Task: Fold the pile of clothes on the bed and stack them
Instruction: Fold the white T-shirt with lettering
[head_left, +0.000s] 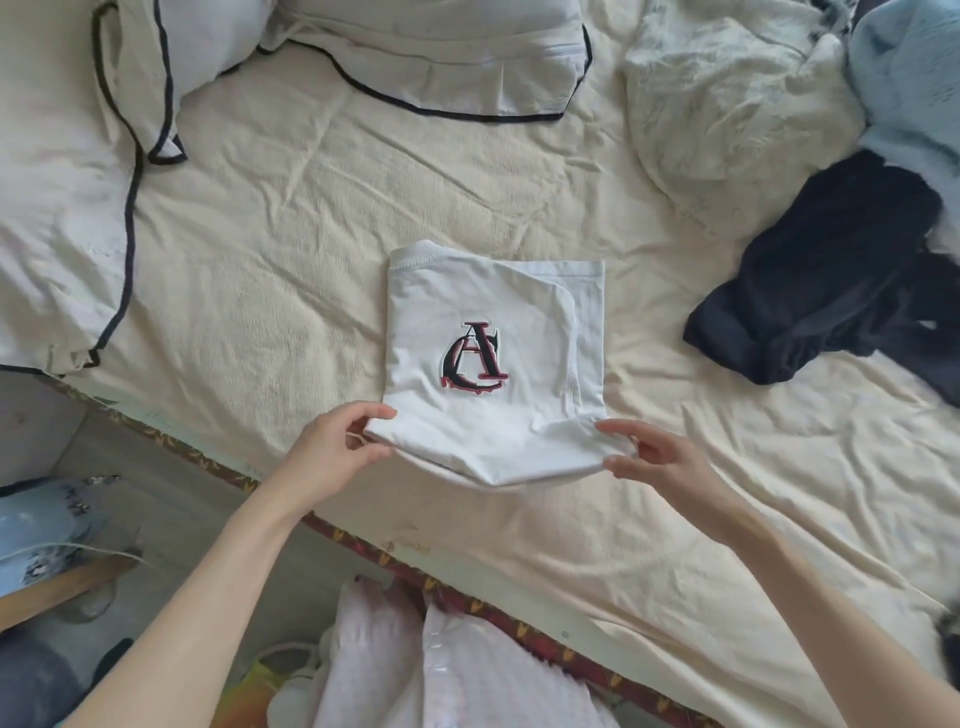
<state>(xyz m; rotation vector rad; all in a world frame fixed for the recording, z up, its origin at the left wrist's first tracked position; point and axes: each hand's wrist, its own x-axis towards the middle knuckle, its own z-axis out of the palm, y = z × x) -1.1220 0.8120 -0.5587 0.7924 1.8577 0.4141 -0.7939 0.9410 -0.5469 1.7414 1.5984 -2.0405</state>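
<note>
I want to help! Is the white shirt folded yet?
Folded: the white T-shirt is a compact rectangle, layered edges showing; both hands pinch its near corners.

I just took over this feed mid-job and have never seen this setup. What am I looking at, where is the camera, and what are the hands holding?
There is no machine: a person wears one camera on the head, looking down at their own bare hands. They stand at a bed with a cream sheet. The left hand and the right hand each pinch a near corner of a folded white T-shirt with a red and black letter logo. To the right lie unfolded clothes: a dark garment, a fluffy cream one and a light blue one. Pillows lie at the far side.
</note>
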